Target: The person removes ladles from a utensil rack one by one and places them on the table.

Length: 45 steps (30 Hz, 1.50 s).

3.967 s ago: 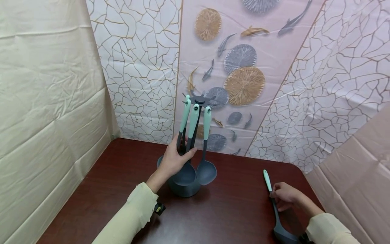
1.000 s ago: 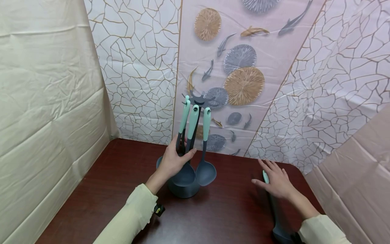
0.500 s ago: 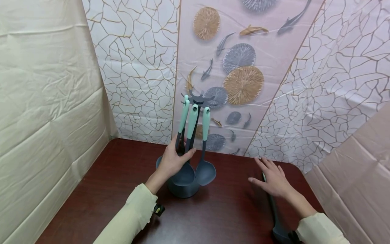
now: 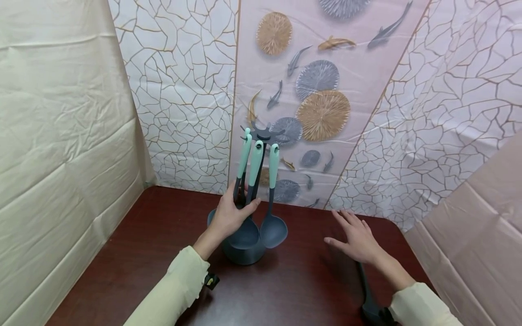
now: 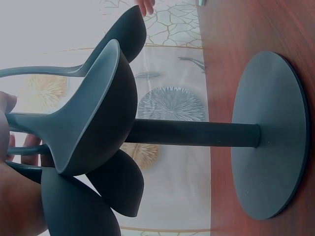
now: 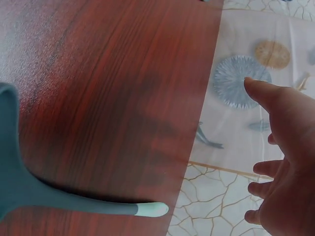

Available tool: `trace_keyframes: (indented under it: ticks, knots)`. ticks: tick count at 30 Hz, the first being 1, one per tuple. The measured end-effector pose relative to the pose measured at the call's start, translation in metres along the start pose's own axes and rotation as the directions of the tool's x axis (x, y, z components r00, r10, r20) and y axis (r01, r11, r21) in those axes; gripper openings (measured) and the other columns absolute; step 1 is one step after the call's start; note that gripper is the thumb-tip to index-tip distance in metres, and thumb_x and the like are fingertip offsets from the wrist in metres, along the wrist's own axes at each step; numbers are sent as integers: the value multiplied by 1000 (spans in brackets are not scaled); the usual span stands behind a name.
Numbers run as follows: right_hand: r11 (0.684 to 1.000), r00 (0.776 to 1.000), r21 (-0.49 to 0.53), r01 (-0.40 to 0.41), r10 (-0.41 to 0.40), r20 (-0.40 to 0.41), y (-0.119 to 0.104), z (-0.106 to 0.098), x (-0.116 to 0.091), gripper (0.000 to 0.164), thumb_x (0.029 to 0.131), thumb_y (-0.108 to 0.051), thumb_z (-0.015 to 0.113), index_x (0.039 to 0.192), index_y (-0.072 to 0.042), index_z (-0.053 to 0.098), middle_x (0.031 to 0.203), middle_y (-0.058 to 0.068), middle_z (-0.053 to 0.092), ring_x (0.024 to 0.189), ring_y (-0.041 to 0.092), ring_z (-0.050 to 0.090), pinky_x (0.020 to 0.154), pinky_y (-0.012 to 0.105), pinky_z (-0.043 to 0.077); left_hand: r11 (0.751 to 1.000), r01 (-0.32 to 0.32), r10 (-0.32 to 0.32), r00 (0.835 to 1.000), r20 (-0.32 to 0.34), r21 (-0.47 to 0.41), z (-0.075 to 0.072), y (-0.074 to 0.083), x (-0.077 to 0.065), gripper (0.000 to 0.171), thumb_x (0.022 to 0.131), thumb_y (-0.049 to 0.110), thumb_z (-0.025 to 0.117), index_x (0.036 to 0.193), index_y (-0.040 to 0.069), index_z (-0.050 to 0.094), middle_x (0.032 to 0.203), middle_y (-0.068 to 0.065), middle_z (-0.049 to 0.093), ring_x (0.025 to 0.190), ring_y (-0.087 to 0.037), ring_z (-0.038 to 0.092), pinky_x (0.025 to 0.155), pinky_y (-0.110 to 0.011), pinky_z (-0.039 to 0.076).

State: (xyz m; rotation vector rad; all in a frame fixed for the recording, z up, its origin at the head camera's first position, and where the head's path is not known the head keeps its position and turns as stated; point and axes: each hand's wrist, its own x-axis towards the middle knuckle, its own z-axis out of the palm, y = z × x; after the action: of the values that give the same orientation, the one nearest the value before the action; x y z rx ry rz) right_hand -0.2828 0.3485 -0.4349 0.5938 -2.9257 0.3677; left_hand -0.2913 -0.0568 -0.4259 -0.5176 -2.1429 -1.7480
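Utensil rack [image 4: 264, 134] upright on table [image 4: 310, 276], left hand [image 4: 228, 217] around hanging utensils [image 4: 256, 163]; ladle [image 4: 273, 232] hangs at rack's right side. Farther right, loose utensil [image 6: 86, 200] lies on table, right hand [image 4: 358, 239] above, near handle [image 6: 151, 210]. Backdrop cloth [image 4: 191, 95] behind table.

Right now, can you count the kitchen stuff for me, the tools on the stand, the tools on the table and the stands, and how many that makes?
Hanging tools on the stand: 4 that show
Lying tool on the table: 1
Stand: 1
Total: 6
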Motion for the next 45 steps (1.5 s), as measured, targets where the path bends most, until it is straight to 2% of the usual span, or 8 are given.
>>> trace_keyframes:
  ticks: [12, 18, 23, 28, 35, 45]
  knots:
    - [999, 999, -15, 31, -32, -27, -13, -10, 9, 89, 97, -50, 75, 163, -5, 37, 162, 32, 37, 149, 55, 31, 114, 78, 19, 1000, 3, -3, 1000, -3, 1, 0, 0, -1, 39, 98, 37, 78, 123, 19, 54, 103, -3, 67, 91, -22, 65, 80, -45, 55]
    - [1000, 999, 4, 30, -29, -22, -15, -7, 10, 90, 97, -50, 75, 165, -7, 34, 165, 30, 33, 152, 53, 27, 115, 78, 18, 1000, 4, -4, 1000, 4, -3, -1, -1, -1, 40, 98, 37, 78, 124, 18, 54, 103, -5, 68, 91, -22, 65, 81, -46, 55]
    - [999, 998, 7, 36, -35, -43, -19, -5, 14, 91, 97, -51, 75, 166, -10, 33, 165, 29, 33, 152, 52, 27, 114, 78, 20, 1000, 5, -4, 1000, 6, -6, -1, -1, -2, 39, 98, 38, 78, 123, 19, 54, 102, -6, 68, 90, -22, 65, 80, -46, 55]
    - [999, 998, -1, 34, -34, -50, -24, -8, 18, 91, 97, -53, 74, 167, -12, 31, 166, 28, 33, 152, 52, 29, 112, 79, 23, 1000, 3, -3, 1000, 7, -6, 0, 0, -1, 39, 98, 39, 78, 123, 20, 54, 102, -4, 67, 90, -23, 64, 79, -46, 54]
    - [999, 998, -3, 36, -36, -42, -30, -13, 19, 91, 97, -53, 74, 167, -13, 32, 166, 28, 33, 152, 51, 29, 112, 80, 20, 1000, -6, 6, 1000, -1, -8, 1, 0, 0, 39, 98, 37, 78, 122, 18, 55, 101, -3, 67, 90, -22, 65, 79, -46, 55]
    - [999, 997, 3, 49, -49, -60, -38, -17, 21, 91, 96, -54, 75, 166, -13, 34, 168, 25, 32, 153, 49, 28, 115, 76, 20, 1000, -4, 4, 1000, -4, -10, 0, 0, 0, 38, 98, 36, 78, 122, 18, 55, 102, -6, 68, 92, -22, 65, 81, -47, 55]
